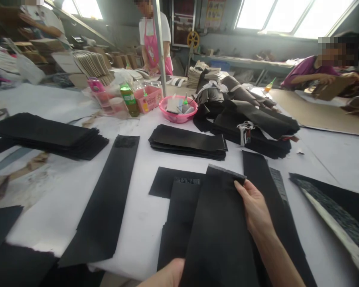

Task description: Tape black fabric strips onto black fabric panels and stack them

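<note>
— Bottom centre: right hand (254, 211) pinching a black sheet (218, 231) by its top edge, raised over other sheets (179, 207) on the table (137, 223).
— Left hand (167, 275)?
— Cut off at the bottom edge, touching the sheet's lower end; grip impossible to tell.
— How far along?
— Partway, probably: a few strips (107, 199) laid out singly lower left, thick stacks (188, 142) waiting mid-frame, a heaped pile (257, 125) beyond.
— Unclear?
— Sheet texture, pink bowl (178, 113) contents.
</note>
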